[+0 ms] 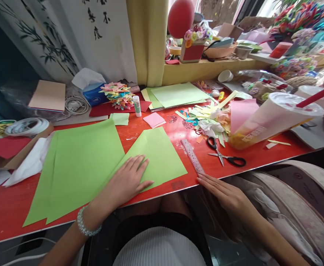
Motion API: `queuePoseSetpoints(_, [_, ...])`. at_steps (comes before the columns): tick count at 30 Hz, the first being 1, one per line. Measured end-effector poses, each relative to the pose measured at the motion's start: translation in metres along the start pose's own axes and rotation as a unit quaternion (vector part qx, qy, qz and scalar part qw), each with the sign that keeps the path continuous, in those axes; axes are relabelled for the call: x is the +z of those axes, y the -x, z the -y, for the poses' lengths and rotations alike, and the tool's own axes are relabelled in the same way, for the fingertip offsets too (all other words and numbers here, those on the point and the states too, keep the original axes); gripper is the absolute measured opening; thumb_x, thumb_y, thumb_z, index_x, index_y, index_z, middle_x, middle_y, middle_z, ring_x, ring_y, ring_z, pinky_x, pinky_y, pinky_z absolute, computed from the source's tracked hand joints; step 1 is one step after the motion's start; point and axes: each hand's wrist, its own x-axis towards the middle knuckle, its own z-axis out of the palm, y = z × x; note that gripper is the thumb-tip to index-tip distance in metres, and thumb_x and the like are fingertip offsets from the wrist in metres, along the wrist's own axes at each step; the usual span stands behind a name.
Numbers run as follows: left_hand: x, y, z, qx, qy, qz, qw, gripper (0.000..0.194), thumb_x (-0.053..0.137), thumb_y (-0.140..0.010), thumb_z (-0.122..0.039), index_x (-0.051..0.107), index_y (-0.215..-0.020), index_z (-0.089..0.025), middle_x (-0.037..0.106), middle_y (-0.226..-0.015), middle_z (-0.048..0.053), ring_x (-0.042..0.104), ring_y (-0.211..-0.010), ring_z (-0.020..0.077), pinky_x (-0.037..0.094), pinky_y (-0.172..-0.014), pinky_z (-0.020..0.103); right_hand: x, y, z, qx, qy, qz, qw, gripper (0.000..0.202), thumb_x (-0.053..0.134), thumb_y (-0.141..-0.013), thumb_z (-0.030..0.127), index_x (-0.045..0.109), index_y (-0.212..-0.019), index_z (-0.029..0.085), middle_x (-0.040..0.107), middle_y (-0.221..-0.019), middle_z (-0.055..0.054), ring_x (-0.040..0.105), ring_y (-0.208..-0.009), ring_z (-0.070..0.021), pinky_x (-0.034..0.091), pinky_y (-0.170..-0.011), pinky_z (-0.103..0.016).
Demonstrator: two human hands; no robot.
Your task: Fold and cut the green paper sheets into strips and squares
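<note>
A ribbed top (pixel 162 247) sits nearest; I have the left hand (pixel 128 176) spread on green paper (pixel 163 149), the right hand (pixel 225 192), fingers straight, touching a ruler (pixel 192 156).

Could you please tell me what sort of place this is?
It looks like a craft workspace, perhaps at home: the red table carries green paper sheets, black-handled scissors and a glue stick.

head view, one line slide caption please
Left hand on green paper, right hand at the near end of a ruler on a red table.
</note>
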Motion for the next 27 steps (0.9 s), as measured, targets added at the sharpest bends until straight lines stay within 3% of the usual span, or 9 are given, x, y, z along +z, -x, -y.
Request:
queuePoseSetpoints(5, [0.006,0.012,-0.002,0.006,0.027,0.016,1.000,0.086,0.032,-0.088,-0.068,0.032,-0.145,-0.005,0.026,-0.154,0.018,0.025,-0.142,0.0296,0.027,-0.115,0.047,0.005,-0.031,-0.009,0.121,-0.014,-0.057,0.991,0.055,0.046,-0.096,0.023,0.030,-0.148,0.029,0.040,-0.149,-0.006,0.039,-0.136,-0.0215,0.040,-0.109,-0.044])
queuePoseSetpoints(8, [0.007,0.017,-0.003,0.018,0.025,0.020,0.999,0.090,0.031,-0.086,-0.071,0.028,-0.147,-0.005,0.021,-0.155,0.019,0.020,-0.144,0.0305,0.025,-0.116,0.048,0.012,-0.061,-0.023,0.165,-0.011,-0.010,0.986,0.051,0.041,-0.097,0.035,0.037,-0.146,0.019,0.038,-0.149,-0.011,0.033,-0.139,-0.0246,0.036,-0.111,-0.047])
queuePoseSetpoints(12, [0.004,0.027,-0.006,0.043,0.020,0.018,0.999,0.093,0.032,-0.085,-0.073,0.021,-0.149,-0.006,0.018,-0.156,0.019,0.017,-0.145,0.0307,0.026,-0.115,0.048,0.015,-0.075,-0.022,0.131,0.028,0.056,0.989,0.066,0.040,-0.095,0.047,0.030,-0.147,0.008,0.033,-0.150,-0.018,0.026,-0.142,-0.0269,0.029,-0.114,-0.048])
queuePoseSetpoints(16, [0.000,0.039,-0.010,0.055,0.018,0.006,0.998,0.086,0.040,-0.088,-0.063,0.020,-0.150,-0.007,0.019,-0.156,0.017,0.014,-0.145,0.0307,0.024,-0.115,0.048,0.015,-0.052,-0.002,0.078,0.046,0.076,0.993,0.083,0.045,-0.092,0.052,0.007,-0.153,0.011,0.024,-0.154,-0.017,0.020,-0.143,-0.0268,0.030,-0.114,-0.048])
queuePoseSetpoints(19, [-0.001,0.044,-0.011,0.057,0.020,0.002,0.998,0.076,0.046,-0.091,-0.052,0.023,-0.149,-0.007,0.021,-0.156,0.018,0.014,-0.145,0.0320,0.026,-0.115,0.048,0.016,-0.031,0.007,0.055,0.072,0.054,0.994,0.083,0.049,-0.093,0.043,-0.002,-0.153,0.016,0.029,-0.153,-0.015,0.026,-0.142,-0.0269,0.034,-0.113,-0.049])
queuePoseSetpoints(23, [-0.002,0.042,-0.010,0.058,0.030,0.000,0.998,0.076,0.041,-0.092,-0.055,0.023,-0.149,-0.008,0.022,-0.156,0.017,0.018,-0.144,0.0312,0.029,-0.114,0.049,0.003,-0.019,0.014,0.071,0.055,0.022,0.996,0.068,0.040,-0.097,0.016,0.004,-0.153,0.023,0.038,-0.150,-0.010,0.041,-0.135,-0.0230,0.041,-0.109,-0.043])
queuePoseSetpoints(25, [-0.001,0.037,-0.009,0.056,0.031,-0.001,0.998,0.073,0.041,-0.093,-0.053,0.025,-0.149,-0.009,0.025,-0.155,0.015,0.022,-0.143,0.0314,0.031,-0.112,0.050,-0.009,-0.026,0.019,0.110,0.035,-0.019,0.993,0.067,0.038,-0.095,0.011,0.007,-0.153,0.025,0.034,-0.152,-0.007,0.040,-0.135,-0.0236,0.041,-0.110,-0.042])
queuePoseSetpoints(27, [0.000,0.027,-0.008,0.066,0.029,-0.003,0.997,0.067,0.042,-0.094,-0.048,0.030,-0.147,-0.010,0.029,-0.154,0.014,0.025,-0.142,0.0322,0.033,-0.111,0.052,-0.017,-0.042,0.027,0.130,0.033,-0.078,0.988,0.069,0.036,-0.094,0.007,0.006,-0.153,0.027,0.023,-0.156,-0.005,0.032,-0.139,-0.0264,0.035,-0.113,-0.046])
